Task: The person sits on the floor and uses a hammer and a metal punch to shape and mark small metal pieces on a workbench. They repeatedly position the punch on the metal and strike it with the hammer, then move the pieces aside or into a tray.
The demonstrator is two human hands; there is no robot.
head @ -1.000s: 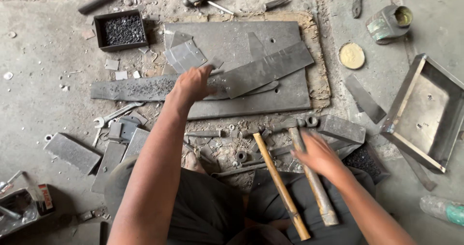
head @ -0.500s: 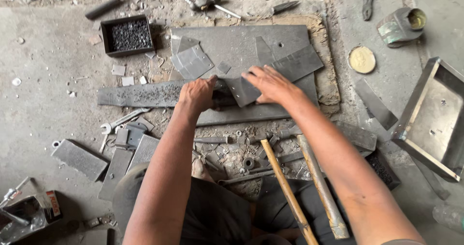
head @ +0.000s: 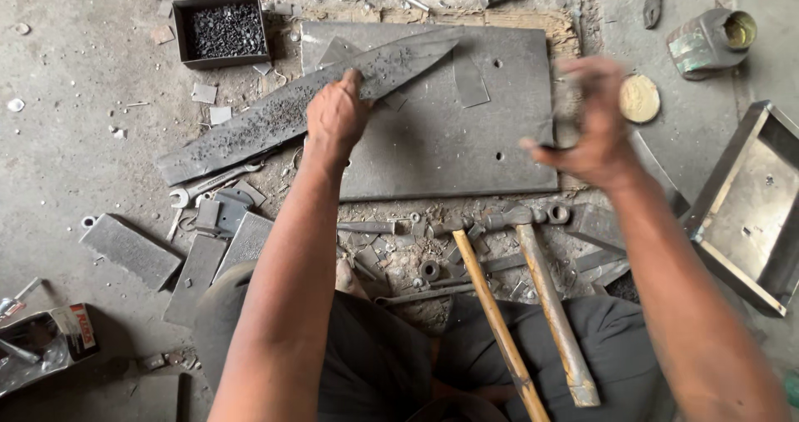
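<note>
My left hand (head: pixel 337 118) grips the middle of a long, pitted, blade-shaped metal strip (head: pixel 250 131). The strip lies slantwise, its pointed end up on the grey steel plate (head: pixel 441 151) and its blunt end on the floor at the left. My right hand (head: pixel 587 126) hovers blurred over the plate's right edge, fingers curled on a small dark metal piece (head: pixel 546 133). Small flat offcuts (head: pixel 470 81) rest on the plate.
Two wooden-handled hammers (head: pixel 491 322) (head: pixel 553 305) lie before my knees among nuts and washers. A black tray of dark bits (head: pixel 225 27) sits at the back left. At the right are a metal tray (head: pixel 749 214), a tin can (head: pixel 707 43) and a round lid (head: pixel 639 97). Flat bars (head: pixel 129 247) and a wrench (head: pixel 200 187) lie at the left.
The long strip has swung from level to slanted, its right end now higher on the plate. My right hand left the plate's middle and lifted to the right with a small piece.
</note>
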